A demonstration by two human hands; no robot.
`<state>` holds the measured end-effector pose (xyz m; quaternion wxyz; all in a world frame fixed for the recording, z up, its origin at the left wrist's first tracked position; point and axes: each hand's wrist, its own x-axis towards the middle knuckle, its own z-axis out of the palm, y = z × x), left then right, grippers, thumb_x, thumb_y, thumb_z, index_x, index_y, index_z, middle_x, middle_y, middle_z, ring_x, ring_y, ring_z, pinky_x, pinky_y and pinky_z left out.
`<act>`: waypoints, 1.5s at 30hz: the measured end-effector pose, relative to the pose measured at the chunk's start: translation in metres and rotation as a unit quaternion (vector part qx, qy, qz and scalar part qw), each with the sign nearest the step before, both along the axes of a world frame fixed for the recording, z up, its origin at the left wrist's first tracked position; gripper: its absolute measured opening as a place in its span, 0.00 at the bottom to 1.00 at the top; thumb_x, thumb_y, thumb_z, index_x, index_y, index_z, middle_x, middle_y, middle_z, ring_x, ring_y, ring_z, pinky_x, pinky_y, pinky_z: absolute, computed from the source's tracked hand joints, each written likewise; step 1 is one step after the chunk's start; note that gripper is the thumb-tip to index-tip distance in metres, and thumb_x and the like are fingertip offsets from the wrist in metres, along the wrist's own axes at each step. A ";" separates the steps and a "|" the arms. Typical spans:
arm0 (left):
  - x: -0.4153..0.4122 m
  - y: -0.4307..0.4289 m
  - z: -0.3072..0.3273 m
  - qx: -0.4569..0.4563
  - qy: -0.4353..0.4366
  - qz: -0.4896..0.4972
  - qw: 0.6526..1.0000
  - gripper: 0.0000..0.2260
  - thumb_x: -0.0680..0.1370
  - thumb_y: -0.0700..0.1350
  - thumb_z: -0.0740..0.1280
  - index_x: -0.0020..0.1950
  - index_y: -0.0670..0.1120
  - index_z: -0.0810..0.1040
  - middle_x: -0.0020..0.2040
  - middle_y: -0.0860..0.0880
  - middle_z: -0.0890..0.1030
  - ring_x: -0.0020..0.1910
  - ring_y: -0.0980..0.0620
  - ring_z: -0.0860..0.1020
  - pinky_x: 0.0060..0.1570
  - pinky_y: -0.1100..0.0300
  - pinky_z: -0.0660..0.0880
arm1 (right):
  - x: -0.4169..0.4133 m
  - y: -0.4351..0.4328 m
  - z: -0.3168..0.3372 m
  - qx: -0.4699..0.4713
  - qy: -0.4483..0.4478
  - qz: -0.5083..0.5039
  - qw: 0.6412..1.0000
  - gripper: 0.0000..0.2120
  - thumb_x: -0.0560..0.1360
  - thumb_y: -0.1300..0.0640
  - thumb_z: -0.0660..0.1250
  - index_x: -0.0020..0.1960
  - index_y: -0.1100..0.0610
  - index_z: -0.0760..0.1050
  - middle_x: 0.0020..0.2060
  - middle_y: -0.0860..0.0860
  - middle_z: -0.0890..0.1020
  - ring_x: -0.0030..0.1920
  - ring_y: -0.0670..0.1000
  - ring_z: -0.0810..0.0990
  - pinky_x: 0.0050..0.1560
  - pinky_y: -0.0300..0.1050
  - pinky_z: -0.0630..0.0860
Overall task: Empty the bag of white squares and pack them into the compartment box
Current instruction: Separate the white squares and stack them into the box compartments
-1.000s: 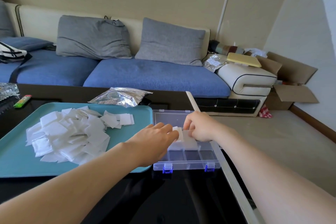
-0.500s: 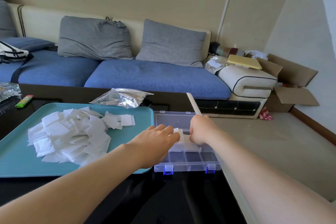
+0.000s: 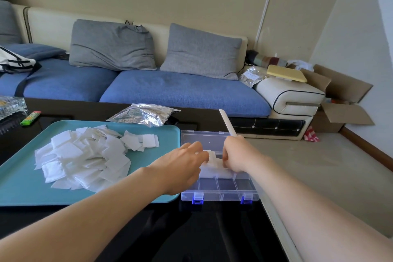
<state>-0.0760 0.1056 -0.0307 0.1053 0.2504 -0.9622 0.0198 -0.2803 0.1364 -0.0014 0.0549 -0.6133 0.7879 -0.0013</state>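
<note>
A clear compartment box (image 3: 220,194) with blue latches lies open on the dark table, right of a teal tray (image 3: 19,185). A loose heap of white squares (image 3: 85,157) covers the tray. A small stack of white squares (image 3: 213,167) sits in the box's middle row. My left hand (image 3: 180,168) and my right hand (image 3: 239,154) meet over that stack, fingers curled onto it from either side. The near row of compartments holds nothing. The silver foil bag (image 3: 144,114) lies flat behind the tray.
A green lighter (image 3: 29,118) and a glass dish (image 3: 10,106) sit at the table's far left. A blue sofa with grey cushions runs behind the table. The table's right edge passes just beside the box; cardboard boxes (image 3: 340,100) stand in the far corner.
My right hand has sunk lower onto the stack in the box, and both hands have closed in on it. Tray, heap and bag have stayed put.
</note>
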 end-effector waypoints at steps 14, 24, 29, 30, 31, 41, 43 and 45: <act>0.059 -0.057 0.016 0.033 -0.086 0.385 0.918 0.13 0.82 0.50 0.60 0.63 0.46 0.74 0.65 0.45 0.74 0.67 0.42 0.73 0.58 0.50 0.72 | 0.077 -0.015 0.028 -0.143 0.075 0.114 0.980 0.13 0.79 0.59 0.65 0.38 0.54 0.65 0.34 0.50 0.68 0.40 0.61 0.76 0.41 0.49 0.68; 0.091 -0.083 0.017 0.059 -0.190 0.369 0.908 0.05 0.80 0.43 0.62 0.55 0.50 0.69 0.62 0.46 0.78 0.66 0.43 0.75 0.66 0.44 0.68 | 0.130 -0.055 -0.009 -0.017 0.053 0.287 0.956 0.08 0.77 0.67 0.63 0.55 0.59 0.72 0.52 0.55 0.75 0.50 0.62 0.78 0.43 0.52 0.70; 0.094 -0.093 0.012 0.042 -0.181 0.339 0.922 0.06 0.81 0.43 0.63 0.57 0.50 0.74 0.61 0.48 0.78 0.65 0.44 0.75 0.64 0.45 0.68 | 0.149 -0.071 -0.023 0.041 0.032 0.261 0.964 0.24 0.79 0.65 0.62 0.74 0.60 0.63 0.66 0.57 0.70 0.62 0.63 0.72 0.48 0.55 0.68; 0.093 -0.095 0.012 0.039 -0.181 0.330 0.926 0.08 0.81 0.44 0.63 0.60 0.50 0.76 0.62 0.49 0.78 0.65 0.45 0.74 0.65 0.45 0.67 | 0.151 -0.074 -0.025 0.040 0.035 0.253 0.966 0.26 0.79 0.65 0.62 0.76 0.59 0.62 0.67 0.57 0.71 0.65 0.64 0.71 0.50 0.55 0.69; 0.094 -0.096 0.011 0.039 -0.177 0.323 0.929 0.09 0.82 0.46 0.64 0.62 0.51 0.77 0.63 0.49 0.78 0.66 0.45 0.74 0.65 0.45 0.67 | 0.152 -0.077 -0.026 0.031 0.038 0.246 0.968 0.26 0.79 0.64 0.63 0.76 0.59 0.62 0.67 0.58 0.72 0.66 0.64 0.71 0.51 0.55 0.68; 0.094 -0.089 0.020 0.053 -0.141 0.252 0.956 0.12 0.84 0.46 0.65 0.66 0.56 0.79 0.66 0.50 0.78 0.67 0.47 0.74 0.66 0.50 0.66 | 0.137 -0.077 -0.023 -0.027 0.053 0.204 0.977 0.12 0.75 0.60 0.67 0.39 0.55 0.65 0.40 0.54 0.73 0.48 0.63 0.75 0.43 0.49 0.65; 0.094 -0.087 0.019 0.072 -0.141 0.247 0.956 0.11 0.83 0.47 0.66 0.65 0.54 0.79 0.65 0.50 0.78 0.67 0.47 0.74 0.67 0.50 0.67 | 0.132 -0.076 -0.022 -0.010 0.036 0.214 0.976 0.14 0.77 0.58 0.66 0.36 0.54 0.64 0.39 0.52 0.68 0.43 0.63 0.74 0.35 0.47 0.62; 0.095 -0.085 0.018 0.089 -0.140 0.241 0.956 0.11 0.81 0.52 0.67 0.63 0.53 0.79 0.63 0.51 0.78 0.65 0.47 0.74 0.67 0.49 0.68 | 0.129 -0.075 -0.021 -0.013 0.024 0.222 0.975 0.18 0.79 0.55 0.68 0.35 0.54 0.63 0.38 0.52 0.65 0.41 0.62 0.73 0.32 0.47 0.60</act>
